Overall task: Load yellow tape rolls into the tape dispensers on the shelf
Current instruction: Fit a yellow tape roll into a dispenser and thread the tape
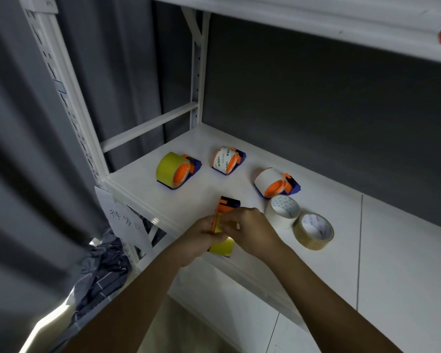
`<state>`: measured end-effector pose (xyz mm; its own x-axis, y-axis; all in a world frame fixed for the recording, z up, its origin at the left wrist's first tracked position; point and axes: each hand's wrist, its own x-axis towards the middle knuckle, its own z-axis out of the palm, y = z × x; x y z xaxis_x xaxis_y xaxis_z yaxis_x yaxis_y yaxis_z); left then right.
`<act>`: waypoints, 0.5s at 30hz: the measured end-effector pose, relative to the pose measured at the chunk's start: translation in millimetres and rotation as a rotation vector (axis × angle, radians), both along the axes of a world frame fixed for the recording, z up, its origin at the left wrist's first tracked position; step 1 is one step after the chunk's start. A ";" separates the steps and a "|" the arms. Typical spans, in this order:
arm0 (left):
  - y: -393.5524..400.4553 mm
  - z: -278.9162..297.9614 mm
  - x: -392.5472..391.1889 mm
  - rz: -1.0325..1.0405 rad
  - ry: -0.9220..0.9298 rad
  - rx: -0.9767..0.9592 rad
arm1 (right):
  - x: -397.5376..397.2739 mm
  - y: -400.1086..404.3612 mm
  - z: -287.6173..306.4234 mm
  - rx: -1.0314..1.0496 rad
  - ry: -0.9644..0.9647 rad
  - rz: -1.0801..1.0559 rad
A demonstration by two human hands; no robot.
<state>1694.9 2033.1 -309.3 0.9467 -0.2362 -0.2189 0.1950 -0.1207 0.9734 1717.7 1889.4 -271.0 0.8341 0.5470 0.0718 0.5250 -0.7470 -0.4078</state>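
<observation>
The left hand [201,235] grips the orange dispenser [227,207] at the shelf [143,184] front edge; the right hand [250,225] fingers pinch the yellow tape roll [222,247] seated in it, its axis lying crosswise between both hands.

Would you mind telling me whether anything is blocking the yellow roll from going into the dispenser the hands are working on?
Nothing visible does. Both the left hand and the right hand are already on the yellow roll and its orange dispenser at the shelf's front edge. The two loose rolls lie apart to the right; the fingers hide the seating itself.
</observation>
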 end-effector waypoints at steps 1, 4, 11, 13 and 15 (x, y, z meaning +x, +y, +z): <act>-0.2 -1.0 0.6 0.002 -0.004 -0.003 | -1.5 3.3 -0.9 -0.031 -0.019 -0.011; 0.6 -4.3 2.3 0.002 -0.001 -0.004 | -1.6 9.9 -2.9 -0.079 -0.103 -0.068; -1.9 -6.8 4.3 0.008 -0.018 -0.002 | 6.5 15.3 -7.2 -0.148 -0.214 -0.148; -2.2 -7.9 4.3 0.022 -0.012 -0.025 | 12.9 11.7 -3.7 -0.076 -0.161 -0.126; -2.0 -9.6 3.4 0.035 -0.004 -0.040 | 15.3 3.3 3.5 0.024 -0.062 -0.060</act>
